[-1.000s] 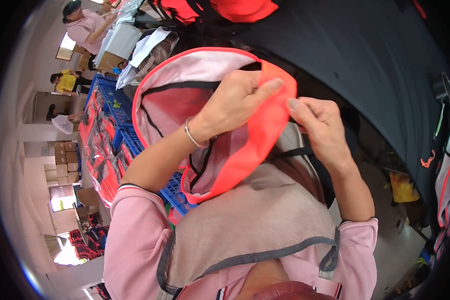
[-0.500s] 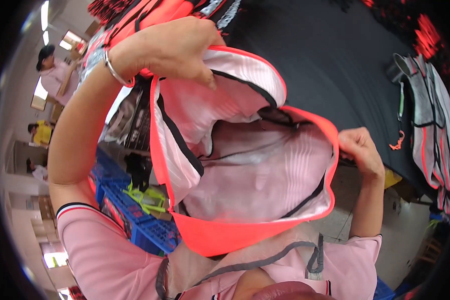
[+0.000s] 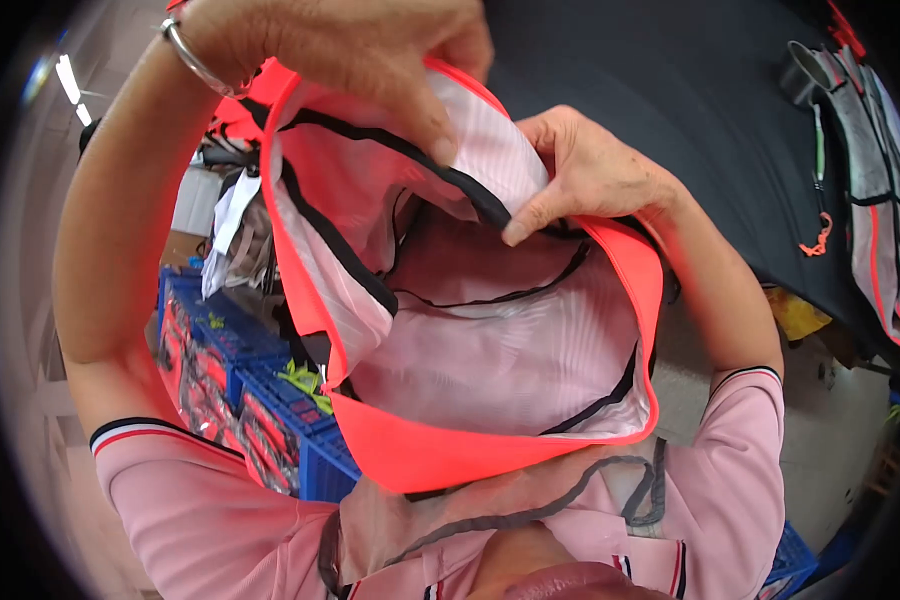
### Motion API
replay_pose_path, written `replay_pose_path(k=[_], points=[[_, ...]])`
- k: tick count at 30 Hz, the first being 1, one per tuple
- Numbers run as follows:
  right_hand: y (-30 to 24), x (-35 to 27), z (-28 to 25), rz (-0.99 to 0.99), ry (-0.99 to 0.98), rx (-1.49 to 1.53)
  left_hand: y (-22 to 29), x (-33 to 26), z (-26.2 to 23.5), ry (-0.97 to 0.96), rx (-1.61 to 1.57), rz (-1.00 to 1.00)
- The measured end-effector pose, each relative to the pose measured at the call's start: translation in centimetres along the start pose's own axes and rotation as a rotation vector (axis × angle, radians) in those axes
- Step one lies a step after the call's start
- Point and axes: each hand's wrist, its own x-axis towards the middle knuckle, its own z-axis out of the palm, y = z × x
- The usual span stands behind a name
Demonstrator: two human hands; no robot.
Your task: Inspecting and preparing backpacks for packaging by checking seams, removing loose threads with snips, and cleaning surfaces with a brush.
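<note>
We hold the orange bag [image 3: 490, 345] just below our fingers [image 3: 470, 45], its pale inside facing us. Our left hand [image 3: 370, 50] grips the far rim [image 3: 495, 105], thumb inside; our right hand [image 3: 600, 165] pinches close beside. Uneven pulling could strain the black binding [image 3: 480, 198] near our right thumb [image 3: 532, 215]; a slack pinch could let it slip.

red bag [image 3: 420, 450] gapes, easy reach-in, but left hand [image 3: 360, 55] and right hand [image 3: 595, 165] crowd its far rim, blue crates [image 3: 326, 482] off its left
</note>
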Motion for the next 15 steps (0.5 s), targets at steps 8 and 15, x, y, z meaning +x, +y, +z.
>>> replay_pose_path(k=[8,15], points=[[-0.5,1.5,1.3,-0.006,0.225,-0.131,-0.1,0.7,4.5,-0.059,0.072,0.022],[2.0,2.2,0.4,-0.553,0.934,-0.825,-1.2,1.9,7.0,0.676,0.461,0.145]])
